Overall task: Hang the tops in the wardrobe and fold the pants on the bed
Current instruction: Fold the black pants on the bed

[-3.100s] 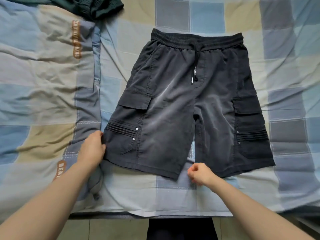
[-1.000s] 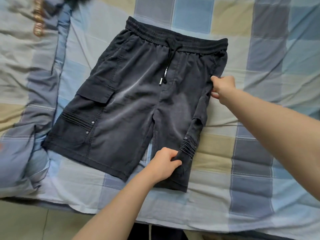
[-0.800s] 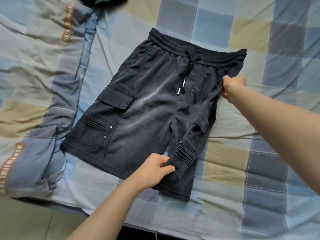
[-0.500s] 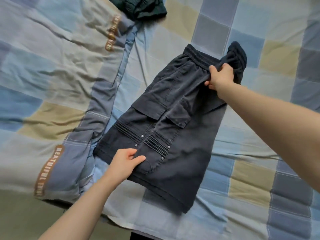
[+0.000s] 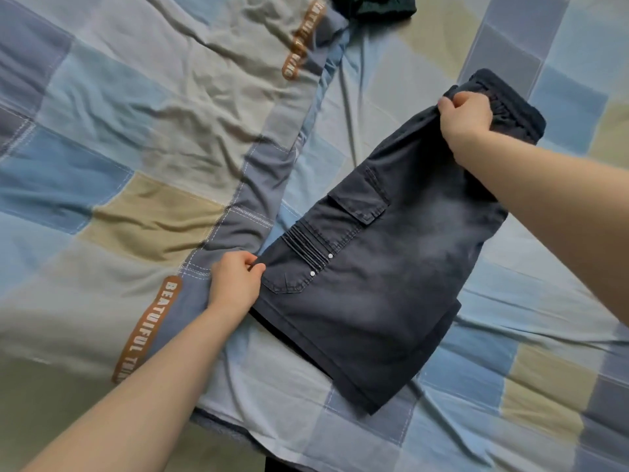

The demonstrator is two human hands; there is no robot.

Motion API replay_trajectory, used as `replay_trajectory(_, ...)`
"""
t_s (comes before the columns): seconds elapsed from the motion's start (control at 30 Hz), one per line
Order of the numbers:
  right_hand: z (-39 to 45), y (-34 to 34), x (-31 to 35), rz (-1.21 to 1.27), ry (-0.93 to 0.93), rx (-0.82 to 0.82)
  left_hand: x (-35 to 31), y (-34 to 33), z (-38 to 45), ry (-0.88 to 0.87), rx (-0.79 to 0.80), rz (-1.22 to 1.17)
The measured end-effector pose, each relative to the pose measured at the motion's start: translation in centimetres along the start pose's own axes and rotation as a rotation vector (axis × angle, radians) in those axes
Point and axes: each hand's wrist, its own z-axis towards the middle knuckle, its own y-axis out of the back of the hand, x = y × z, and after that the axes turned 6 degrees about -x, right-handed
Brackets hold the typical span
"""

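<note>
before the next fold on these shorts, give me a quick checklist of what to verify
1. Shorts folded in half lengthwise, legs stacked: ok.
2. Left hand pinches the outer edge by the cargo pocket: ok.
3. Right hand grips the waistband: ok.
4. Hems aligned: not ok, the lower layer peeks out.
5. Shorts fully on the bed: ok.
6. Drawstring tucked inside: cannot tell.

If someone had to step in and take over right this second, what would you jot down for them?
Left hand pinches the side edge of the dark shorts near the hem; right hand grips the waistband.
The shorts lie on the checked bedspread, folded in half lengthwise, one leg over the other.
Left: fold them shorter. A dark green garment waits at the far edge of the bed. No wardrobe in view.
</note>
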Motion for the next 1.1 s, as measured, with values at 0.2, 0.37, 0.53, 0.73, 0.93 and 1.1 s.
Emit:
replay_trajectory(0.2, -4.6, -0.5, 0.2, -0.028, 0.128, 0.169, -0.1, -0.6, -1.0, -0.098, 0.046, 0.248)
replay_trajectory(0.37, -13.6, 3.4, -9.7, 0.157, -0.072, -0.041, -0.3, -1.6, -2.5, -0.161, 0.009, 0.204)
replay_trajectory(0.53, -24.1, 5.6, -22.1, 0.222, -0.705, 0.187, 0.5, -2.5, -2.4, -0.105, -0.011, 0.226)
replay_trajectory(0.73, -28.0, 2.7, -20.8, 0.680, -0.843, 0.294, 0.5, -3.1, -1.1, -0.089, -0.008, 0.281)
replay_trajectory(0.93, -29.4, 4.3, -20.6, 0.664, -0.776, 0.591, 0.7, -2.1, -0.5, 0.036, 0.085, 0.095)
replay_trajectory(1.1, -29.7, 10.4, -24.5, 0.605, -0.536, 0.293, 1.0, -1.1, -4.9, 0.455, 0.621, -0.688)
